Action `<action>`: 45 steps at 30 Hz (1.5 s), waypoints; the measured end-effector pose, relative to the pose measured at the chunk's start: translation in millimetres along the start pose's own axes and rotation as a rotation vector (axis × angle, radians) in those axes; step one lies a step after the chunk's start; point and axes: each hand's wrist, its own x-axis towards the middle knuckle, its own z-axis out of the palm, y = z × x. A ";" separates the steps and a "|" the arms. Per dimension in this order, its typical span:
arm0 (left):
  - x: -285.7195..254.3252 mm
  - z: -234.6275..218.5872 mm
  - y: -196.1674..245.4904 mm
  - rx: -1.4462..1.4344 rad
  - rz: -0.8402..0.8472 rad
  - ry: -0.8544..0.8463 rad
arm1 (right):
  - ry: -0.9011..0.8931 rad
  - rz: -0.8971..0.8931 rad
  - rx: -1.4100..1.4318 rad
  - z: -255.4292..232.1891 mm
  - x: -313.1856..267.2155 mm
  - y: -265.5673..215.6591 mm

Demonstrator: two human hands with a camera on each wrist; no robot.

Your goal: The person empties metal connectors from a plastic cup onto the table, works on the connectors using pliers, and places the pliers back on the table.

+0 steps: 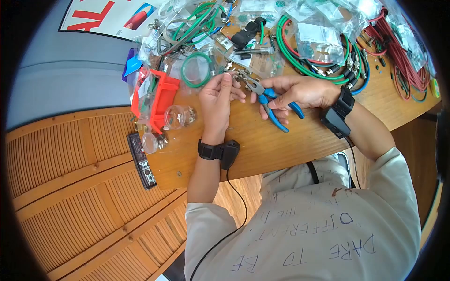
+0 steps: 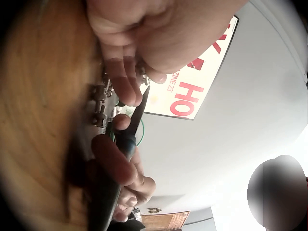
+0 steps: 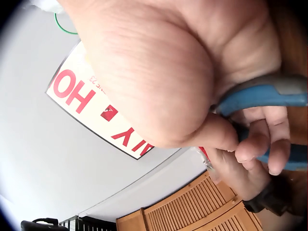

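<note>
Long-nose pliers (image 1: pixel 255 87) with blue handles are in my right hand (image 1: pixel 304 92), its fingers around the spread handles. Their metal nose points left, close to the fingertips of my left hand (image 1: pixel 217 99). Between its thumb and fingers, the left hand pinches a small shiny metal connector piece (image 2: pixel 145 76), mostly hidden by the fingers. The left wrist view has the dark nose of the pliers running up to those fingertips. In the right wrist view the palm covers much of the scene, with a blue handle (image 3: pixel 264 96) crossing the fingers.
Green cable coils (image 1: pixel 286 44), plastic bags (image 1: pixel 321 40) and loose connectors crowd the back of the wooden table (image 1: pixel 253 150). Left of the hands stand a red plastic bin (image 1: pixel 164 100) and a clear jar (image 1: pixel 174 117) of small metal parts. Red cables (image 1: pixel 398 51) lie at the right.
</note>
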 end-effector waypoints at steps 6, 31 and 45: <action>-0.1 2.7 1.6 0.014 0.012 -0.009 | 0.045 0.034 -0.096 3.3 -0.7 -0.9; -1.1 3.0 5.8 0.006 0.020 -0.028 | 0.025 0.103 -0.089 12.4 -6.3 -9.5; -0.2 -1.0 6.9 -0.091 0.021 -0.044 | -0.001 0.055 -0.103 10.0 -3.5 -4.1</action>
